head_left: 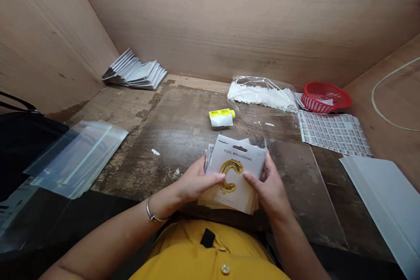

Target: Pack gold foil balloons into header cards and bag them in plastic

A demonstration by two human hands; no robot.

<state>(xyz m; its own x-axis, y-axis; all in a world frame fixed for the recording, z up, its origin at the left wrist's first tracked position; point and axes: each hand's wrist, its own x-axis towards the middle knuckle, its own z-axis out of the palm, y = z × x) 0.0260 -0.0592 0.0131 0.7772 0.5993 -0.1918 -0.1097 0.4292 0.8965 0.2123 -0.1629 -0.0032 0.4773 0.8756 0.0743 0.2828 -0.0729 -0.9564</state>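
Note:
A stack of foil balloon packets (210,192) is gripped between my two hands near the front edge of the table. The top packet is white and shows a gold letter C under the words "FOIL BALLOONS", with a hanging slot at its upper edge. My left hand (197,179) is closed on the left side, thumb lying across the front. On the right side, my right hand (271,183) is closed with its thumb on the front face. The fingers behind the packets are mostly hidden. Just beyond stands a small roll of yellow barcode labels (221,117).
Clear plastic sleeves (82,157) lie at the left beside a black bag (26,140). Stacked packets (136,70) lean at the back left. A clear bag of white pieces (262,94), a red basket (324,96), a printed sticker sheet (333,133) and white sheets (383,197) occupy the right.

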